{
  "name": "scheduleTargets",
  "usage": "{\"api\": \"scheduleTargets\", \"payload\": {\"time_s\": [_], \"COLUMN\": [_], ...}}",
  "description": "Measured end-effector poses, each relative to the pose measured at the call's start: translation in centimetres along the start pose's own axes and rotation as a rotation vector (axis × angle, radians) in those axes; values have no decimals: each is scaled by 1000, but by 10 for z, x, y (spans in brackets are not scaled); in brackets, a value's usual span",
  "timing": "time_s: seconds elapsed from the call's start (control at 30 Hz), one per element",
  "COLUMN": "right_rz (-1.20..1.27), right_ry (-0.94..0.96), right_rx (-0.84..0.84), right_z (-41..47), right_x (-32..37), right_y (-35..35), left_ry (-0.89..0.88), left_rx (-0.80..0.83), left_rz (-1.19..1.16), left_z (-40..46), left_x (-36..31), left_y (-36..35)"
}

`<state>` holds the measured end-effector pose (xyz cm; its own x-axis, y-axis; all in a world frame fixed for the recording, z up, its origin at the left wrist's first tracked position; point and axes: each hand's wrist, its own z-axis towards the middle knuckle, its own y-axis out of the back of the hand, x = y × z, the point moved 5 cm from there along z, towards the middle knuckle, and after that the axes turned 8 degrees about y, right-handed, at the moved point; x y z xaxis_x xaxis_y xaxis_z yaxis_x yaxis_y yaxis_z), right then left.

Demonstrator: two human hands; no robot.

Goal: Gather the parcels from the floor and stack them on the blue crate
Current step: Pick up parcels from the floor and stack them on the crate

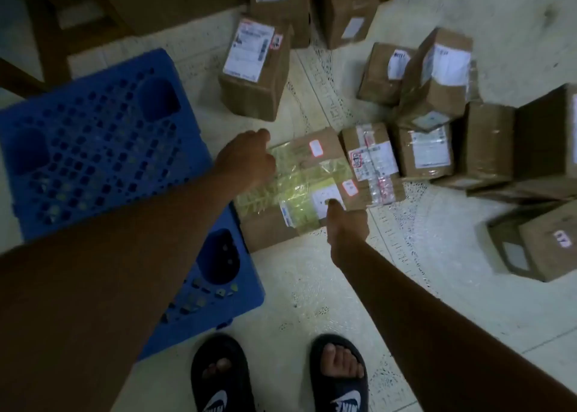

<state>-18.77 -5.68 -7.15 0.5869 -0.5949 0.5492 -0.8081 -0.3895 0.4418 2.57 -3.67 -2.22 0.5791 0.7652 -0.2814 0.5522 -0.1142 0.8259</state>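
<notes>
Left grip (246, 159) and right grip (346, 224) clasping opposite edges of flat cardboard parcel (296, 184) wrapped in glossy tape, on tiled floor (312, 287). Leftward, perforated plastic blue crate (93, 137). Beyond, rectangular brown boxes (427, 149), white-labelled.

Dim light falls on a pale tiled floor (312, 287); beyond it, at the top left, stands brown furniture (103, 9), perhaps wooden.
</notes>
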Motion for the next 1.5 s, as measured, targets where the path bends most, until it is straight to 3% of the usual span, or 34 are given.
{"api": "scheduleTargets", "payload": {"time_s": [0.1,0.3,0.57,0.8,1.03,1.2,1.33,1.5], "right_rz": [120,419,694,583,117,-62,-182,-210], "right_ry": [-124,-246,-364,-153,342,531,629,665], "right_rx": [-77,104,128,120,112,179,331,471], "right_z": [17,19,-13,-68,-151,-229,-294,-346], "right_x": [-16,-40,-20,63,196,263,280,248], "right_y": [-6,-44,-49,-16,24,24,-3,-56], "left_ry": [-16,50,127,198,434,572,630,645], "left_rx": [4,46,-24,-200,-349,-323,-323,-389], "left_rz": [-9,84,194,40,-181,-369,-525,-496], "left_z": [18,41,41,-3,-85,-164,-224,-275], "left_x": [-6,0,-9,-13,26,76,129,198], "left_y": [-16,-60,-54,64,187,253,289,302]}}
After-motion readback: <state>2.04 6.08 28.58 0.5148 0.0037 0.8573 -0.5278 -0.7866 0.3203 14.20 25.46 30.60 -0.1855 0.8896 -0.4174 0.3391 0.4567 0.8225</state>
